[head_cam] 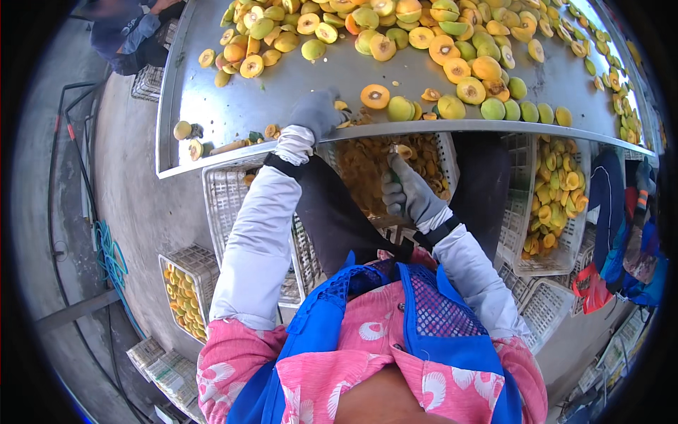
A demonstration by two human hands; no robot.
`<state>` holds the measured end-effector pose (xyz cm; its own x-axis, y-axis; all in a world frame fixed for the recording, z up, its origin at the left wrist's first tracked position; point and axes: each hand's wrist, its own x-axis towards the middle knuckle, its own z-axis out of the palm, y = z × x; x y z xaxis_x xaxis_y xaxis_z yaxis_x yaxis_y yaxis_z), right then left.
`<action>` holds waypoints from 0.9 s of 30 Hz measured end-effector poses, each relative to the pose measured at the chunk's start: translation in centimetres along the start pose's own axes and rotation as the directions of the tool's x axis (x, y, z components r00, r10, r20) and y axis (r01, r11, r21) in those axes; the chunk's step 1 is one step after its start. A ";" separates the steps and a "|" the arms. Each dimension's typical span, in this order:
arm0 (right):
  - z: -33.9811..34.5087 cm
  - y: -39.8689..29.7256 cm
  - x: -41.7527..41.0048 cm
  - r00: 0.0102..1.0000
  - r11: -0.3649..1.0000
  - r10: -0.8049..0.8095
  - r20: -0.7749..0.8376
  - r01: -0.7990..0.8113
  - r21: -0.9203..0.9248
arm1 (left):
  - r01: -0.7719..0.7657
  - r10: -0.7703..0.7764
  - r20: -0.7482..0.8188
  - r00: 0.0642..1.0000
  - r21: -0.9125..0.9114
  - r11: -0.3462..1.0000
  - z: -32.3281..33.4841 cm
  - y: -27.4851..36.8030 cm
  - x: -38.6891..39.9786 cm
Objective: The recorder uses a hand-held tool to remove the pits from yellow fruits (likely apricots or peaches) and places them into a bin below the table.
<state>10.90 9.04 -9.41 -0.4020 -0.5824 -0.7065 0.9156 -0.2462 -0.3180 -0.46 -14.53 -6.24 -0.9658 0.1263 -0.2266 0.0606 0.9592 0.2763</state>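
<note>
My left hand, in a grey glove, rests at the near edge of a metal table. Small fruit scraps lie against its fingers, which are blurred. Over a crate of brown pulp and fruit scraps, my right hand, also gloved, grips a small hand tool. Its metal tip and a bit of green handle show; the rest is hidden in the fist. Right of my left hand, a halved yellow peach lies cut side up, beside a whole-looking peach.
Many peach halves cover the table's far side. A crate of peach pieces stands at my right, another crate on the floor at left. Other people sit at far left and right. A blue hose lies on the floor.
</note>
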 end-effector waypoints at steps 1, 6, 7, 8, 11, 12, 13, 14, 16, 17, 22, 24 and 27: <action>0.1 0.3 -0.2 0.999 0.999 0.027 -0.031 -0.026 0.045 | 0.115 -0.125 -0.049 0.991 -0.172 0.978 0.9 -0.8 0.1; 5.3 -1.1 -4.8 0.989 0.939 -0.139 0.051 0.148 -0.312 | 0.152 -0.373 0.018 0.928 -0.931 0.332 0.0 1.1 -4.8; 6.3 -1.0 -4.8 0.979 0.922 -0.180 0.099 0.203 -0.328 | -0.097 -0.227 -0.140 0.964 -0.977 0.191 0.6 0.7 -6.0; 7.3 -1.2 -5.1 0.976 0.914 -0.185 0.112 0.212 -0.345 | -0.326 -0.091 -0.325 0.941 -0.945 0.005 0.9 1.1 -6.9; 9.2 -1.1 -5.8 0.910 0.742 -0.386 0.153 0.405 -0.535 | -0.499 0.033 -0.531 0.847 -0.771 0.396 -0.3 3.0 -9.4; 9.4 -1.1 -5.8 0.890 0.713 -0.432 0.145 0.436 -0.549 | -0.534 0.206 -0.614 0.762 -0.417 0.735 -1.3 3.9 -10.3; 9.6 -1.1 -6.0 0.868 0.683 -0.477 0.138 0.466 -0.562 | -0.612 0.216 -0.654 0.725 -0.468 0.637 -2.0 5.4 -11.5; 10.0 -0.6 -6.1 0.864 0.672 -0.479 0.157 0.475 -0.568 | -0.615 0.212 -0.667 0.714 -0.454 0.644 -1.8 5.3 -12.3; 10.6 0.2 -6.3 0.835 0.675 -0.535 0.129 0.514 -0.529 | -0.510 0.133 -0.630 0.765 -0.467 0.722 -1.0 4.7 -13.3; 10.8 0.3 -6.9 0.833 0.668 -0.537 0.134 0.517 -0.535 | -0.515 0.130 -0.616 0.777 -0.504 0.693 -1.4 5.1 -13.8; 10.6 0.7 -8.9 0.805 0.620 -0.579 0.130 0.538 -0.571 | -0.529 0.120 -0.616 0.779 -0.542 0.653 -4.4 8.8 -15.7; 10.4 0.9 -9.2 0.794 0.605 -0.587 0.156 0.559 -0.567 | -0.548 0.112 -0.608 0.786 -0.601 0.582 -4.8 9.7 -16.4; 9.8 1.1 -8.8 0.756 0.561 -0.625 0.192 0.607 -0.563 | -0.515 0.110 -0.633 0.766 -0.503 0.694 -5.3 10.6 -16.5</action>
<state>15.60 6.32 2.63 -0.8744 -0.4356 -0.2138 0.2634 -0.0560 -0.9631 14.78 -7.82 5.42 -0.8931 0.0423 0.4478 0.4128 0.4727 0.7785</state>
